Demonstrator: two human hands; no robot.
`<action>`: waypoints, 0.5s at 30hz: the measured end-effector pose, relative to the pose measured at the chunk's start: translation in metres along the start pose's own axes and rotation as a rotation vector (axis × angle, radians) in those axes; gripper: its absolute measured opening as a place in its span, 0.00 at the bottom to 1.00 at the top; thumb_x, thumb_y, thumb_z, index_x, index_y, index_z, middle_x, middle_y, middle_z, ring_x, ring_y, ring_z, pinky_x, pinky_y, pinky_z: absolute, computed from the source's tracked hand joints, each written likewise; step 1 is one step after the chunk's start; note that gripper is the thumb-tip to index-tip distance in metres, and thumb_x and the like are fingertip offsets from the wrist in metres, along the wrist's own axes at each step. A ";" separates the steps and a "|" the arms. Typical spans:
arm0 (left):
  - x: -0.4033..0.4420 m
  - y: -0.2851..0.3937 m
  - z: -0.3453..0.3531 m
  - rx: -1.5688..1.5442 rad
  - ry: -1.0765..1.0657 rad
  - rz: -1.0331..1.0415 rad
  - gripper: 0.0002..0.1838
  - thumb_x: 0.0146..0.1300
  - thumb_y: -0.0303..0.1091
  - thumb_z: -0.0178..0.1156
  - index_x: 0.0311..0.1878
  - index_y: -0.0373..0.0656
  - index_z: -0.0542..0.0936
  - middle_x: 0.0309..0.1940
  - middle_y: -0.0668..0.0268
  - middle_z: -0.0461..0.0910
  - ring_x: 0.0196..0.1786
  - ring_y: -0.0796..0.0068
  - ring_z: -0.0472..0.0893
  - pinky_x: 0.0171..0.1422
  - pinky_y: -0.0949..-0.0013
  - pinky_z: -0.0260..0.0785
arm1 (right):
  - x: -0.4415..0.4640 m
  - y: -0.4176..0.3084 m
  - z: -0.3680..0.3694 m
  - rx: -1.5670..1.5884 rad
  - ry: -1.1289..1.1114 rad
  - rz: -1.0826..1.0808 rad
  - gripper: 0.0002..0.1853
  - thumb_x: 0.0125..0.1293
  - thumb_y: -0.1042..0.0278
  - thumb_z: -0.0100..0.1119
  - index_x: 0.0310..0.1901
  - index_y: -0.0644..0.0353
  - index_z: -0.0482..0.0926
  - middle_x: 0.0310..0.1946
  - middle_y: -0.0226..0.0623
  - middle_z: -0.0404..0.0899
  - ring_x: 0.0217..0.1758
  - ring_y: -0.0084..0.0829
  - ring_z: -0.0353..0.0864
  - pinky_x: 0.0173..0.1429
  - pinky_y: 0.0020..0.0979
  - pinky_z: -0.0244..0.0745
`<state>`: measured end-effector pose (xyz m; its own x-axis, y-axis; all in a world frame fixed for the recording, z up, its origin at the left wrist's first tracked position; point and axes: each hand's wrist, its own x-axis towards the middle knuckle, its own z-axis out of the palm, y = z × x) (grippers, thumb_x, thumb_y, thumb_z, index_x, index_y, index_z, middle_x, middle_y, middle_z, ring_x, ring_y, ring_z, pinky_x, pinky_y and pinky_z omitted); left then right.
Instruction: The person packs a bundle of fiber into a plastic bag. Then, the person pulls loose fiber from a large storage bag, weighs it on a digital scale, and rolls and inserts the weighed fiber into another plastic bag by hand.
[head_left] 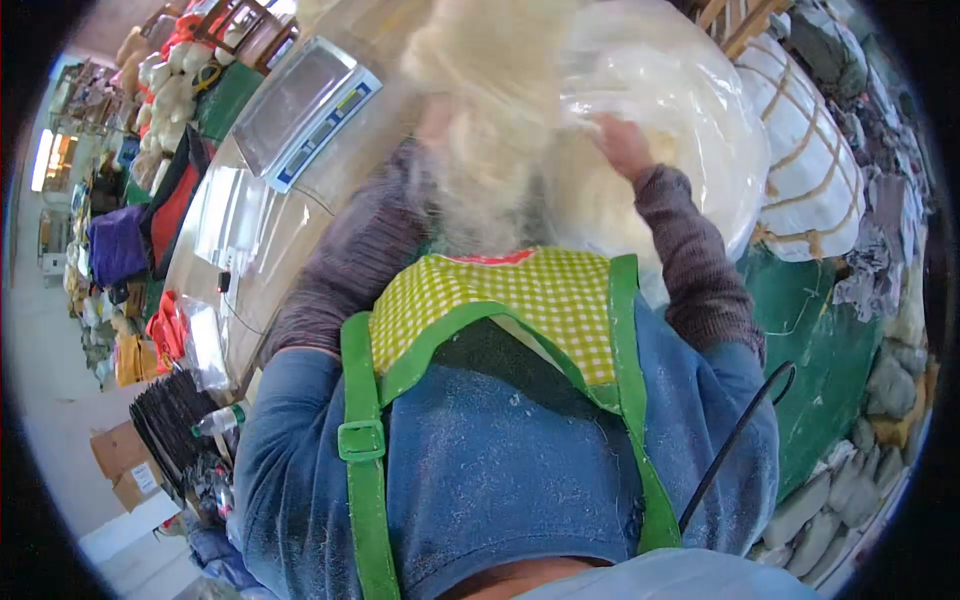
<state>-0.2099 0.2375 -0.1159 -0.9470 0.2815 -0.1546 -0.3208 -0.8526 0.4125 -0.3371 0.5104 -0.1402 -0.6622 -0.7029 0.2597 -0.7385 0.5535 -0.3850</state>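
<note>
A large clump of cream-coloured stuffing fibre (490,110), smeared by motion, hangs in front of my chest. My left hand (435,120) is at the clump's left side and appears closed on it; the fingers are blurred and partly covered by fibre. My right hand (624,148) reaches over a big clear plastic bag (700,110) with pale fibre inside. Its fingers point left, apart from the clump, and look open with nothing in them.
A digital scale (322,125) with a metal pan stands on the table (225,310) at left. A roped white bundle (805,150) lies at right, with grey cloth pieces (880,250) beyond. Stuffed toys (172,95) are piled at upper left; a plastic bottle (218,420) lies at lower left.
</note>
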 end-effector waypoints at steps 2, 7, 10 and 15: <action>-0.035 0.006 0.003 -0.143 -0.060 0.049 0.18 0.60 0.49 0.50 0.40 0.42 0.75 0.35 0.63 0.75 0.37 0.67 0.75 0.42 0.67 0.69 | 0.003 0.044 0.015 -0.011 0.083 -0.035 0.09 0.57 0.67 0.45 0.32 0.60 0.73 0.26 0.49 0.75 0.31 0.49 0.76 0.36 0.42 0.72; -0.211 0.144 0.010 0.466 0.579 0.568 0.21 0.64 0.53 0.45 0.45 0.45 0.73 0.34 0.65 0.72 0.33 0.68 0.74 0.34 0.64 0.70 | 0.008 0.141 0.041 -0.345 -0.108 0.137 0.13 0.59 0.64 0.45 0.44 0.55 0.74 0.32 0.47 0.78 0.34 0.47 0.78 0.40 0.44 0.72; -0.282 0.178 0.052 0.293 0.986 0.811 0.15 0.57 0.44 0.54 0.41 0.44 0.75 0.38 0.61 0.74 0.35 0.62 0.75 0.36 0.64 0.69 | -0.003 0.200 0.057 -0.665 -0.519 0.075 0.26 0.54 0.53 0.56 0.52 0.59 0.71 0.44 0.46 0.76 0.47 0.42 0.76 0.52 0.41 0.69; -0.312 0.126 0.014 1.530 1.253 1.290 0.14 0.53 0.42 0.56 0.38 0.43 0.76 0.29 0.60 0.75 0.32 0.61 0.75 0.38 0.64 0.69 | 0.123 -0.032 -0.021 0.429 -0.599 -0.215 0.39 0.53 0.52 0.61 0.61 0.66 0.59 0.61 0.47 0.61 0.62 0.39 0.63 0.66 0.34 0.56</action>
<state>0.0444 0.0483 -0.0033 -0.3233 -0.7247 0.6085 -0.1346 0.6717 0.7285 -0.3977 0.4157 -0.0771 -0.2377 -0.9652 -0.1094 -0.6484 0.2415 -0.7220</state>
